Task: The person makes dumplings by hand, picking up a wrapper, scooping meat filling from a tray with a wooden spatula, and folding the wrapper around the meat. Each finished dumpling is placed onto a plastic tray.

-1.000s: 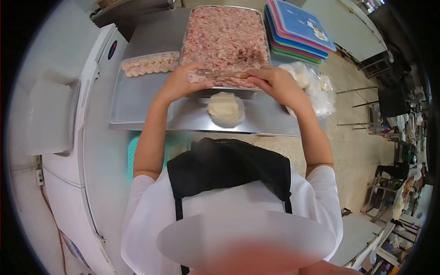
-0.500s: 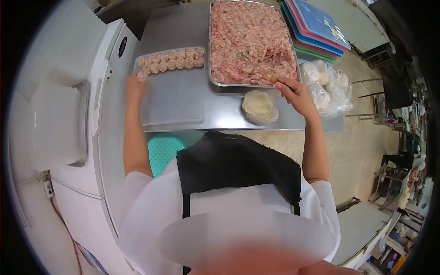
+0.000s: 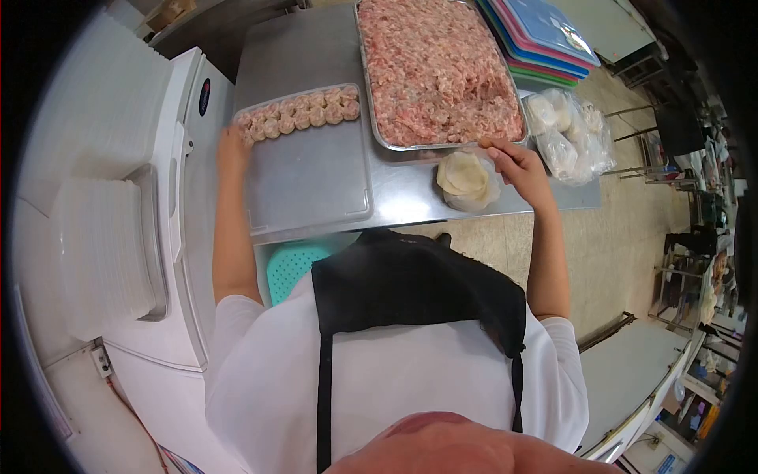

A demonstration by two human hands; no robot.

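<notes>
Left hand point(image 3: 232, 150) is blurred at the left end of the dumplings point(image 3: 300, 115), which are lined up in a plastic tray point(image 3: 312, 186) by the tabletop's point(image 3: 403, 197) left edge; its opening and any held piece can't be told. Thin tool point(image 3: 484, 143) is pinched in closed fingers of right hand point(image 3: 519, 167); far end hard to make out. Wrappers point(image 3: 464, 180) are stacked by the near edge. Ground meat point(image 3: 442, 71) is cut off at view top.
</notes>
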